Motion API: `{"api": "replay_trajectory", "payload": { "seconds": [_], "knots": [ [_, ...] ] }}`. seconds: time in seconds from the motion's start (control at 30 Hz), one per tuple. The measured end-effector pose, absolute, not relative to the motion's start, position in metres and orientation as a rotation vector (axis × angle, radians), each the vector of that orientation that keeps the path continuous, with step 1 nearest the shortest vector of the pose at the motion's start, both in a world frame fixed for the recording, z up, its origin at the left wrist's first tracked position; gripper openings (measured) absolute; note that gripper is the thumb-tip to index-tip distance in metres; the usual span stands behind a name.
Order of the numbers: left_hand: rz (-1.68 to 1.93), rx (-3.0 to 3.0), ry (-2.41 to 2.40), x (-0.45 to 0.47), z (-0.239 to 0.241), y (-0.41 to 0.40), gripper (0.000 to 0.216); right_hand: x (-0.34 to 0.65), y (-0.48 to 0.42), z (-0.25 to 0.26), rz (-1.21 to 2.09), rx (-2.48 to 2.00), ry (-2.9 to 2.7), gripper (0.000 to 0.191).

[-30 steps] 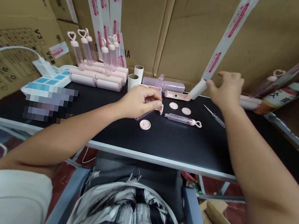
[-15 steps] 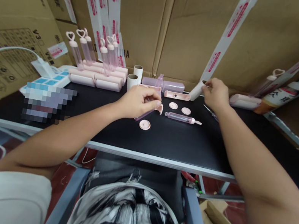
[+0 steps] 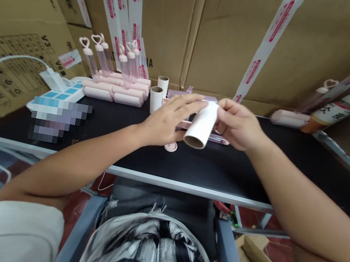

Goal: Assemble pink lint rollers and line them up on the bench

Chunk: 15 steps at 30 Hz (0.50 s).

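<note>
A white cardboard tube (image 3: 202,124) is held up above the table, tilted, with its hollow end towards me. My right hand (image 3: 239,124) pinches its far right side. My left hand (image 3: 172,119) is at its left side, fingers stretched along the upper part and thumb by the lower rim. Behind the tube, partly covered, lies a clear purplish plastic tube (image 3: 219,139). A small round pink cap (image 3: 171,147) is on the table just below my left hand. Pink parts behind my hands are mostly hidden.
Two white tubes (image 3: 155,100) stand upright beyond my left hand. Several pink cylinders with heart-topped wands (image 3: 115,86) are at the back left, and another pink cylinder (image 3: 289,118) with a bottle (image 3: 330,114) at the right. A power strip (image 3: 66,93) is far left; cardboard rises behind.
My right hand has lifted the white tube from the back of the table and brought it left and nearer. My left hand has moved slightly right, from the pink parts to the tube.
</note>
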<state>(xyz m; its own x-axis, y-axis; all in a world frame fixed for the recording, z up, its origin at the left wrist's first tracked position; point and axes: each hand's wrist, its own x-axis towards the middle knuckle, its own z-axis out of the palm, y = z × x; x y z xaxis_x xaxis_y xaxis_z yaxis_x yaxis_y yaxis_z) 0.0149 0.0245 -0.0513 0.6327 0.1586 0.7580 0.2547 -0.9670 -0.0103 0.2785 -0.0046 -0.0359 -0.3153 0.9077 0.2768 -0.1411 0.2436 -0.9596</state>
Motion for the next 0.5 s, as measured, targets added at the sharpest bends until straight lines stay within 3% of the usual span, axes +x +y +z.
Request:
{"api": "replay_trajectory", "payload": {
  "seconds": [0.1,0.2,0.3,0.5],
  "knots": [
    [-1.274,-2.631,-0.077,0.016,-0.049,0.021,0.055,0.265,-0.012,-0.038,1.246,-0.779,-1.726,0.053],
    [-1.264,-2.683,-0.116,0.014,-0.043,0.017,0.045,0.295,0.005,-0.039,0.708,-1.038,-2.048,0.051],
    [-1.197,-2.831,-0.305,0.008,-0.04,0.016,0.053,0.335,0.032,-0.045,0.215,-1.495,-2.15,0.045],
    [-0.919,-3.121,-0.584,0.003,-0.042,0.019,0.071,0.351,0.056,-0.059,0.183,-1.953,-2.336,0.06]
  ]
}}
